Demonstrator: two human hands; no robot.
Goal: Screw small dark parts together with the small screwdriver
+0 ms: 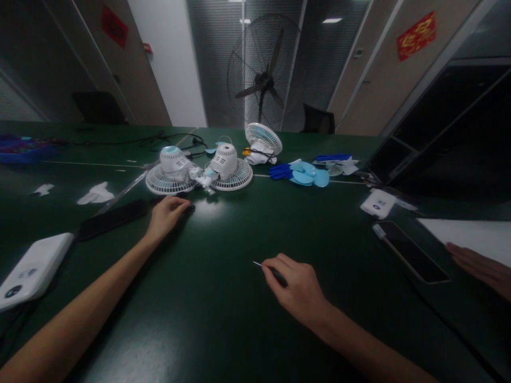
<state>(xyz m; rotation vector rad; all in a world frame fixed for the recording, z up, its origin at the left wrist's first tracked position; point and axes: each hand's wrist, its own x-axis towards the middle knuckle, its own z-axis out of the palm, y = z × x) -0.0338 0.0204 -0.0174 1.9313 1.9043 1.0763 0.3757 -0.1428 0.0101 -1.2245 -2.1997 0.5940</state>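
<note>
My right hand point(293, 284) is closed round the dark handle of a small screwdriver point(278, 276), its thin metal tip pointing left above the green table point(223, 319). Farther forward and to the left, my left hand point(166, 214) has its fingers pinched at a small dark object point(192, 208), too small to make out. Just beyond it, two white fans lie face down, a left one point(171, 170) and a right one point(229, 170), close together. A third white fan point(263, 141) rests tilted behind them.
Blue fan blades point(309, 174) and blue gloves point(280, 171) lie at the back centre. A white power bank point(35, 266) sits at left, a phone point(411, 251) at right. Another person's hand point(479, 266) rests at the right edge. Black cables point(159, 139) cross the back left.
</note>
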